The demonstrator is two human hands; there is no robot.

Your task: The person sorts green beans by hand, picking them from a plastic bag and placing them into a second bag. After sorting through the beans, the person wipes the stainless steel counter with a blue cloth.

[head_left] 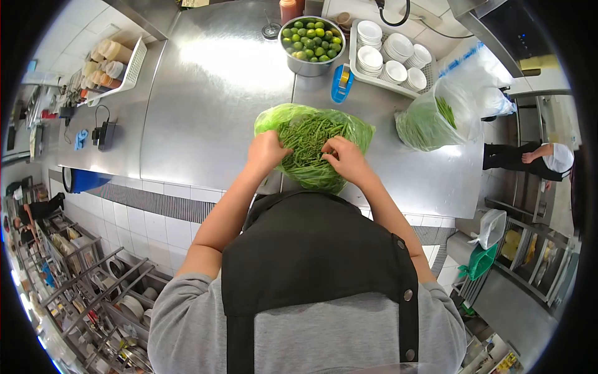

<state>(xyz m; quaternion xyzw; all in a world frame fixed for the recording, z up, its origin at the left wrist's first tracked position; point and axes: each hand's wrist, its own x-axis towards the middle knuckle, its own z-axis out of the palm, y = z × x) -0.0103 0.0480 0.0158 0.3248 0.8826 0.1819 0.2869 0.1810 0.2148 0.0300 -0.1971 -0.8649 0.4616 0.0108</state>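
A clear plastic bag (358, 129) lies opened on the steel counter right in front of me, full of thin green stems (305, 134). My left hand (266, 151) is closed on the bag's left edge, its thumb pointing in over the stems. On the other side, my right hand (346, 161) has its fingers bent in at the right edge of the stems. Whatever those fingertips pinch is too small to make out. The lower part of the bag bulges toward my apron (317, 249).
Beyond the bag stand a steel pot of limes (311, 40), a blue tape dispenser (341, 83) and a white tray (389, 86) of stacked small dishes. Another plastic bag (430, 128) of greens sits at right. A bottle basket (134, 65) is at left. A person (529, 156) stands far right.
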